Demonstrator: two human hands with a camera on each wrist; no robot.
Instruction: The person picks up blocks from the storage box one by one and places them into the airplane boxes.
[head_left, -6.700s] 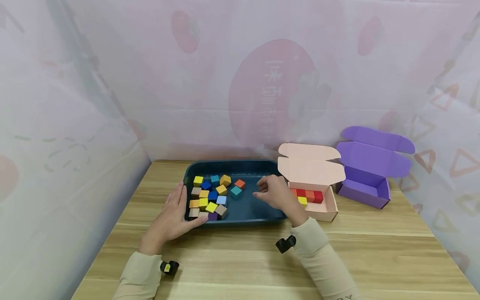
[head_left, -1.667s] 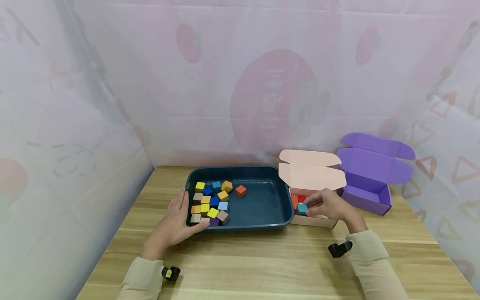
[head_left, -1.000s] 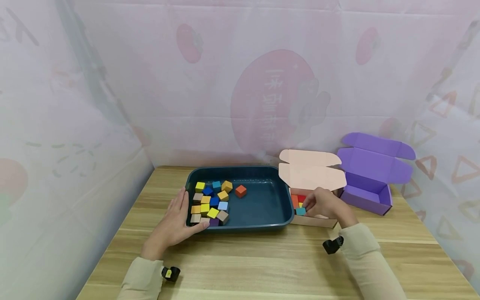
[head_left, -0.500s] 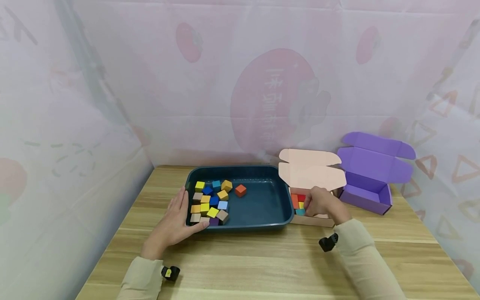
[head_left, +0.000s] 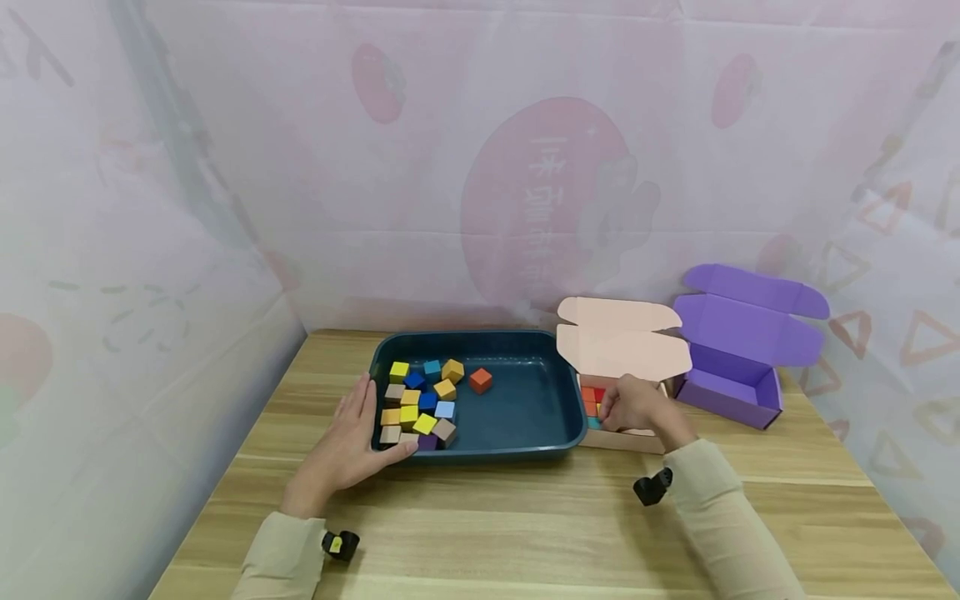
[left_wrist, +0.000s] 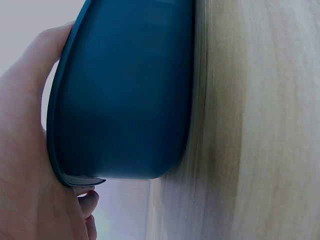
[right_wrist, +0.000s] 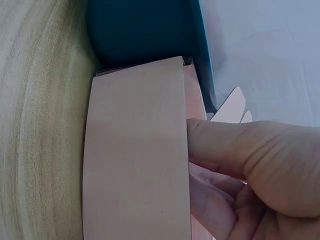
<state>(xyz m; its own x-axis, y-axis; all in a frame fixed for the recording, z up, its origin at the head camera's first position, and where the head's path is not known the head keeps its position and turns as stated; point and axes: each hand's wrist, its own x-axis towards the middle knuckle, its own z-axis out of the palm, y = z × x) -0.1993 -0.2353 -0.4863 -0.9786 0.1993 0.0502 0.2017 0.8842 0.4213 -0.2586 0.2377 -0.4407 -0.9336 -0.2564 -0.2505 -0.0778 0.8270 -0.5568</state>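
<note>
My left hand [head_left: 341, 442] rests along the left end of the dark teal tray [head_left: 517, 451], its fingers mostly straight and its thumb across the front rim. Inside the tray, several coloured cubes cluster on the left, and an orange-red cube [head_left: 481, 381] lies apart from them. My right hand [head_left: 633, 404] reaches into the peach box [head_left: 622, 440] with bent fingers. Beside its fingertips, a teal cube [head_left: 594, 422] sits low in the box's front left corner, near red and orange cubes. The box wall [right_wrist: 135, 150] hides the fingertips in the right wrist view, so their grip is unclear.
An opened purple box [head_left: 731, 392] stands to the right of the peach box, lid raised. The peach lid [head_left: 624, 352] stands up behind its box. Tray and boxes share a wooden table [head_left: 480, 525], backed by a pale printed cloth [head_left: 420, 208].
My right hand has carried the teal cube from the tray into the peach box and lowered it into the front left corner, then shifted slightly left. My left hand stays at the tray.
</note>
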